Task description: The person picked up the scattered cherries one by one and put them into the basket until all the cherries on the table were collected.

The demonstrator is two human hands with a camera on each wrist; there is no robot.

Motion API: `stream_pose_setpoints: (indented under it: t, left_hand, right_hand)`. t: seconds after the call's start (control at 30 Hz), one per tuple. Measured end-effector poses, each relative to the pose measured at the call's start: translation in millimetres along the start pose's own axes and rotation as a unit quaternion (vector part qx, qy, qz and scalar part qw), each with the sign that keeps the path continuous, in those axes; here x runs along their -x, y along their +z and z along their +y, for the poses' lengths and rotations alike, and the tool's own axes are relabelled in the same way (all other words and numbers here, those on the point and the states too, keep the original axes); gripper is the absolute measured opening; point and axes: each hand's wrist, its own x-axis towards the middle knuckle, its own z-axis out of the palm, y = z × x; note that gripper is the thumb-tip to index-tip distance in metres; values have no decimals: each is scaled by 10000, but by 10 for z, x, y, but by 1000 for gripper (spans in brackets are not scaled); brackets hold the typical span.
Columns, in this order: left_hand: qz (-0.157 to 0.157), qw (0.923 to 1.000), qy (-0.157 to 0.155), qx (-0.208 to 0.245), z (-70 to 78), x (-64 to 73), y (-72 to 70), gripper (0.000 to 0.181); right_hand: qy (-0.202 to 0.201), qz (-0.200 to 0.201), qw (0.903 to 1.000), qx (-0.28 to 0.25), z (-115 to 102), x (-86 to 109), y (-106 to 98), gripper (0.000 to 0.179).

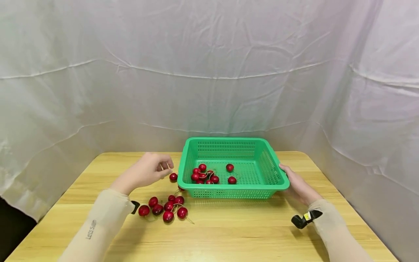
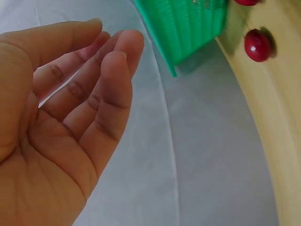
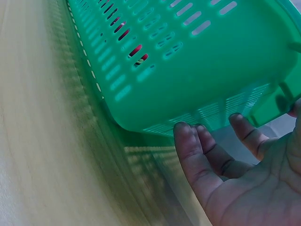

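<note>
My left hand point(image 1: 154, 168) hovers left of the green plastic basket point(image 1: 229, 187), its fingers loosely bent and nothing between them; the left wrist view shows the bare palm point(image 2: 51, 155). A single cherry point(image 1: 173, 177) lies on the table just beyond its fingertips. At the basket's right end, my right hand point(image 1: 298, 185) holds the side, thumb by the rim and fingers point(image 3: 190, 150) against the outer wall. Inside the basket, several dark red cherries cluster at the left, while one cherry point(image 1: 230, 167) and another cherry point(image 1: 232, 180) lie apart near the middle.
Several more cherries, some with stems, lie loose on the wooden table point(image 1: 229, 233) in front of the basket's left end, such as this cherry point(image 1: 168, 217). A pale cloth point(image 1: 209, 102) hangs behind and at both sides.
</note>
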Motion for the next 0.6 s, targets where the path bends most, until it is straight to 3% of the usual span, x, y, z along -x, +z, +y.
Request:
stream_pose_setpoints:
  t: [0.27, 0.6]
  left_hand:
    - [-283, 9990, -303, 147, -99, 245, 77, 4]
    - [-727, 9968, -136, 299, -114, 477, 242, 14]
  right_hand:
    - [20, -27, 10000, -13, 11, -1, -9, 79]
    - [137, 93, 9998, -70, -2, 2, 6, 80]
